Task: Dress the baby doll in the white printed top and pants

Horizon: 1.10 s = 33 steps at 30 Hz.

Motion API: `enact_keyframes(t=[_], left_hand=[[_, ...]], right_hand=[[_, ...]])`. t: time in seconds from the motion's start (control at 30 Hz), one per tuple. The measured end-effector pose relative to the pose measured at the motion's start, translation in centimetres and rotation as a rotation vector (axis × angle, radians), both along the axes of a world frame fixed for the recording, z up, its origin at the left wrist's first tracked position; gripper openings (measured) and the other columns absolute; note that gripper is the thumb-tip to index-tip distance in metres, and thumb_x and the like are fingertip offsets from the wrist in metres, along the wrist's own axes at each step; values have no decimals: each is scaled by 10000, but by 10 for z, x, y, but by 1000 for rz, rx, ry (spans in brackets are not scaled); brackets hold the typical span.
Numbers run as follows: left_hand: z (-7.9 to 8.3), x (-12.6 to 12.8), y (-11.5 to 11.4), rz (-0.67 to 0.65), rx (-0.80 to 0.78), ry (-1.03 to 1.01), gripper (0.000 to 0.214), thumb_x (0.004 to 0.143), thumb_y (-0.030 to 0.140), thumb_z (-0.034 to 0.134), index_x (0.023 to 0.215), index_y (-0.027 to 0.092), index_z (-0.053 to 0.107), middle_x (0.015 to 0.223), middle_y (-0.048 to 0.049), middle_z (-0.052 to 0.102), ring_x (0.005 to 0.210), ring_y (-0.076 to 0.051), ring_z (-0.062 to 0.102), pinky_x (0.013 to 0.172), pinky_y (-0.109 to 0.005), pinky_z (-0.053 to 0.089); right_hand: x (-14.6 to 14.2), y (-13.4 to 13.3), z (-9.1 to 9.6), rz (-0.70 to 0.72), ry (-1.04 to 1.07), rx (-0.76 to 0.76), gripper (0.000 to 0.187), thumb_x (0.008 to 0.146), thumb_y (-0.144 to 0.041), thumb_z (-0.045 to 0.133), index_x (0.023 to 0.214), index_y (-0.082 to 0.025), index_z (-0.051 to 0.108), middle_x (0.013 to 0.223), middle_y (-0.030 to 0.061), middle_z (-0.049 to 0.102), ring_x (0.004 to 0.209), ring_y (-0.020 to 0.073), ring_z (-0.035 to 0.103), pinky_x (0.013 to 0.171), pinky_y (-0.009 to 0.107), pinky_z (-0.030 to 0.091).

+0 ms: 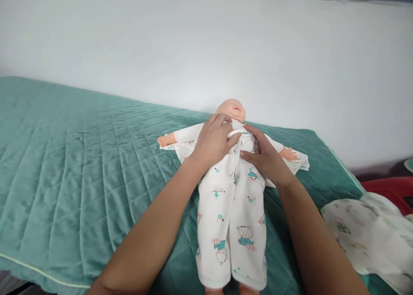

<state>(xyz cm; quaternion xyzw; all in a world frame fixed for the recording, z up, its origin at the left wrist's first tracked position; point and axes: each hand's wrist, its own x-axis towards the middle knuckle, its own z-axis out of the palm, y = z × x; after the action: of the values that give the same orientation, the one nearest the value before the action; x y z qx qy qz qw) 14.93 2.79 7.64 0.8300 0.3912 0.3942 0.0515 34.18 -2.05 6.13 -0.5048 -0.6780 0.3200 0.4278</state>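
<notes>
A baby doll (pixel 232 108) lies on its back on a green quilted cover (pixel 97 174), head toward the wall and arms spread. It wears white trousers (pixel 232 209) printed with small bears, and a white long-sleeved top (pixel 187 134). My left hand (pixel 215 141) rests over the doll's chest and waist, its fingers curled and thumb against the cloth at the waistband. On the other side my right hand (pixel 265 155) has the trousers' waist between thumb and fingers. Under the doll's arms a printed white garment (pixel 302 160) is spread out. Some fingertips are hidden in the cloth.
A crumpled white printed cloth (pixel 368 239) lies at the right edge of the bed. Beyond it is a red object (pixel 387 189), partly cut off. A white wall (pixel 161 49) runs along the back of the bed.
</notes>
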Motion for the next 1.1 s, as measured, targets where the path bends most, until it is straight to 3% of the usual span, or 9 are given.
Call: enact_keyframes(t=[0.13,0.33,0.6,0.87,1.1], left_hand=[[-1,-3,-7,-111,104,10,302,993,356,524,780,178,644,1241,-97,640,1187,-237,536,1005,-394,457],[-7,-5,-13,-173,119,-87,393,1018,364,483,696,181,613,1148,-69,678,1134,-199,558,979,-352,461],[-30,-19,-29,5,144,-173,397,1019,338,463,681,183,600,1160,-82,672,1111,-213,571,1000,-394,455],[-54,-45,-54,190,127,-152,403,1020,361,444,730,181,658,1152,-88,674,1021,-213,590,926,-377,480],[-63,-61,-76,302,-57,-4,435,1033,426,389,853,197,713,1155,-80,666,1034,-225,612,904,-376,480]], right_hand=[[-5,-4,4,12,-89,121,541,826,-337,729,1327,-350,527,1595,13,375,1512,270,289,1254,490,226],[-6,-6,5,-3,-207,222,379,798,-225,686,1140,-294,538,1583,59,359,1492,283,296,1208,526,262],[-13,-6,-1,-68,-387,383,111,790,-249,698,837,-246,597,1480,71,474,1378,336,399,1144,544,317],[-5,-12,-13,-158,-449,419,192,813,-337,694,730,-225,563,1458,97,480,1347,357,403,1126,557,309],[13,-36,-35,-284,-580,508,261,873,-448,659,779,-216,586,1376,142,481,1266,366,431,1067,572,348]])
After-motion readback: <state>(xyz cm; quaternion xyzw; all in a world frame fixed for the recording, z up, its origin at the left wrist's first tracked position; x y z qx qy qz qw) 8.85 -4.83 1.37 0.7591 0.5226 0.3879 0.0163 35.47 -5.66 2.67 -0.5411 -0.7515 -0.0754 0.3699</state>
